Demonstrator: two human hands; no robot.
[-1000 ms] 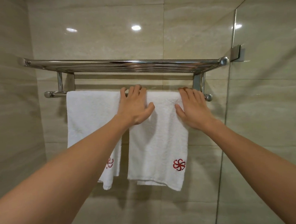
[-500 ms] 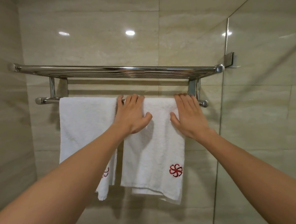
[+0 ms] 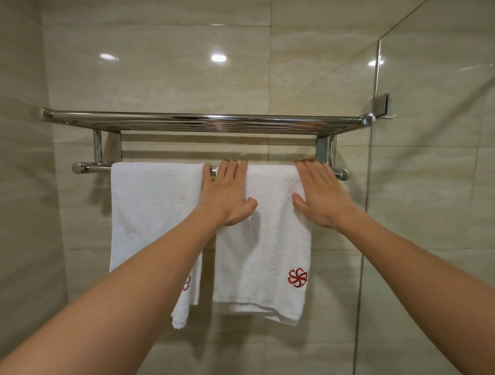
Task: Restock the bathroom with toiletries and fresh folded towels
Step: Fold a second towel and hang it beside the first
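Note:
Two white towels with red flower logos hang side by side over the lower bar (image 3: pixel 92 167) of a chrome towel rack. The left towel (image 3: pixel 151 211) hangs untouched, partly hidden by my left forearm. On the right towel (image 3: pixel 268 250) both my hands lie flat near its top. My left hand (image 3: pixel 229 194) presses its upper left edge, fingers reaching the bar. My right hand (image 3: pixel 320 194) presses its upper right edge, fingers together and straight. Neither hand grips the cloth.
The rack's upper shelf (image 3: pixel 200 121) of chrome bars juts out just above my hands. A glass shower panel (image 3: pixel 444 173) stands close on the right, held by a metal clip (image 3: pixel 382 101). Beige tiled walls close in behind and on the left.
My hands have stayed flat on the right towel, shifting only slightly along its top. The camera view has tilted up a little, so the rack sits lower in frame.

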